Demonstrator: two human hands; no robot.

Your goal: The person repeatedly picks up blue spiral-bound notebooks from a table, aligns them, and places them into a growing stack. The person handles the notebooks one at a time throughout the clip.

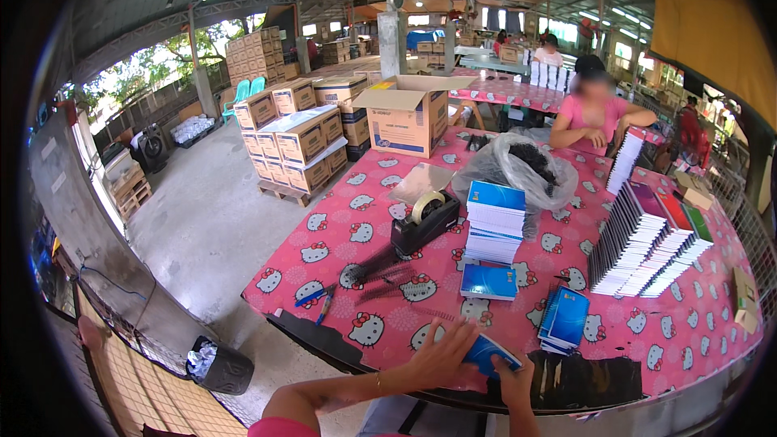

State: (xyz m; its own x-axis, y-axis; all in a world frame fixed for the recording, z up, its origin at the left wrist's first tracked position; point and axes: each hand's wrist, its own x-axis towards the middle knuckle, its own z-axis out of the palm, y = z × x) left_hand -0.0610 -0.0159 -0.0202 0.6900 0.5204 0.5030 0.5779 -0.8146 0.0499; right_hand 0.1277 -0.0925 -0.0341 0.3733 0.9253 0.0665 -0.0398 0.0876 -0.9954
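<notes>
Head view, only one here: we have a blue notebook (490, 351) at the near edge of the pink-covered bench (283, 263), between the two hands and tilted rather than flat. Loose black coils (382, 265) lie beyond the left forearm, more sit in the clear bag (530, 171) farther up, and a tall stack (494, 222) of blue notebooks stands beyond a short pile (488, 282). Another blue pile (564, 320) is to the right, near the right hand.

Step in hand looks to us like working along the notebook's bound edge. To do it well, we'd square the sheets first, hold the far corner firmly with one hand, and let the other work lightly along the edge, so pages don't fan and holes stay lined up. We'd also tilt the cover up for a clear look at the edge; forcing it could bend the cover or tear a hole.

Pose: left hand (441, 348) comes in from lower left, forearm slanting across the bench edge, palm down, fingers long and close together over the notebook's left side. Fingers and cover overlap there, so we can't tell whether it grips or just rests. Right hand (513, 376) comes up from below, forearm nearly upright, thumb and fingers pinching the notebook's right corner.
</notes>
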